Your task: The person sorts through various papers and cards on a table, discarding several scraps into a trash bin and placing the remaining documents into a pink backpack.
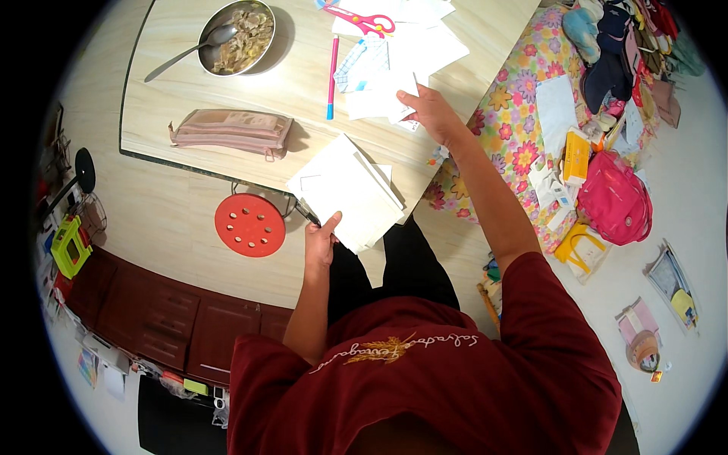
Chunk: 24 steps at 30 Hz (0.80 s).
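Note:
My left hand (pixel 321 241) grips a stack of white paper sheets (pixel 349 193) by its near left corner, thumb on top. The stack lies partly over the table's near edge, above my lap. At the pile of loose white papers (pixel 436 53), my right hand (pixel 431 114) is closed, with a small white paper (pixel 400 97) pinched between thumb and fingers. Left of this pile lies a pink pencil (pixel 333 76) with a blue end. A crumpled blue-checked piece (pixel 362 64) rests on the papers, and pink-handled scissors (pixel 364 21) lie beyond it.
A metal bowl of food (pixel 262 57) with a spoon (pixel 178 62) stands at the table's far left. Nearer lies a pink pencil case (pixel 231 133). Below the table edge is a red stool (pixel 250 225). A flowered cloth (pixel 523 125) and pink backpack (pixel 616 199) are on the right.

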Tool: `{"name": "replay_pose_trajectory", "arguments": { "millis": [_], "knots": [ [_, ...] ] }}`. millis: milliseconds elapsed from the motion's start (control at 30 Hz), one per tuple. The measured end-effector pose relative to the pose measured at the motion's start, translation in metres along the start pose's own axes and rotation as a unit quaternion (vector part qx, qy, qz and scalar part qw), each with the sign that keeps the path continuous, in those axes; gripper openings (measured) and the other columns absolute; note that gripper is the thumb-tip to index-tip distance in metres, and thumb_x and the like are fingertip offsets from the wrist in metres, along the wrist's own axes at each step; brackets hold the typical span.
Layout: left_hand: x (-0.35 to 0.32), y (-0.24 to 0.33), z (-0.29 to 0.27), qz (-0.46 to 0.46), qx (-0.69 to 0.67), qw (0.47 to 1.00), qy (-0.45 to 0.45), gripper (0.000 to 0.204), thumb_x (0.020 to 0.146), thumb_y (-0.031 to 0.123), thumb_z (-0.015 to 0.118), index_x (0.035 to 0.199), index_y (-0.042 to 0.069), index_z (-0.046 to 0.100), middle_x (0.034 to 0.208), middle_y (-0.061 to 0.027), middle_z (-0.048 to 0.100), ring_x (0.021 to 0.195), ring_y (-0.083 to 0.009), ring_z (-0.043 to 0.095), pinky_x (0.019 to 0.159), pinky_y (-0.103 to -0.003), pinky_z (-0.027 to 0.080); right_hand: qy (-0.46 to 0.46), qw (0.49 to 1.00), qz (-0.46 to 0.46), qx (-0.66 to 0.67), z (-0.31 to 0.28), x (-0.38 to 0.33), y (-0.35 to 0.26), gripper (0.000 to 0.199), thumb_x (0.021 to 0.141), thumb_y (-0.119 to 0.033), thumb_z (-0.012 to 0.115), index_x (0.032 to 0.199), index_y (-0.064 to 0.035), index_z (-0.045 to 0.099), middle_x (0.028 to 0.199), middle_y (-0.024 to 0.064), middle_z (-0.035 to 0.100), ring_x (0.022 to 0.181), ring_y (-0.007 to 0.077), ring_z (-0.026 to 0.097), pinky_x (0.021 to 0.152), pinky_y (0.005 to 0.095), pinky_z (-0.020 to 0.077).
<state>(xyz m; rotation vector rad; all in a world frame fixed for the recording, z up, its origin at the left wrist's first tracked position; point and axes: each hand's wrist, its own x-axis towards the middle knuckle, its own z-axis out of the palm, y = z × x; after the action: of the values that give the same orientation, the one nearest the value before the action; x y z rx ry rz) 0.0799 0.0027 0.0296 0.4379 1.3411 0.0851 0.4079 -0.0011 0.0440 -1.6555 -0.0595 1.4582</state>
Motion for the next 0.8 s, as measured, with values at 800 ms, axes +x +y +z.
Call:
{"name": "replay_pose_trajectory", "arguments": {
  "millis": [800],
  "knots": [
    [0.003, 0.000, -0.003, -0.008, 0.017, 1.000, -0.022, 0.016, 0.078, 0.011, 0.069, 0.091, 0.006, 0.062, 0.072, -0.0005, 0.062, 0.051, -0.0051, 0.051, 0.042, -0.019, 0.036, 0.038, 0.680, -0.384, -0.623, 0.040, 0.026, 0.022, 0.022, 0.066, -0.006, 0.065, 0.086, -0.0089, 0.057, 0.093, 0.0065, 0.051, 0.092, 0.0251, 0.049, 0.081, 0.0381, 0.0386]
  ]
}}
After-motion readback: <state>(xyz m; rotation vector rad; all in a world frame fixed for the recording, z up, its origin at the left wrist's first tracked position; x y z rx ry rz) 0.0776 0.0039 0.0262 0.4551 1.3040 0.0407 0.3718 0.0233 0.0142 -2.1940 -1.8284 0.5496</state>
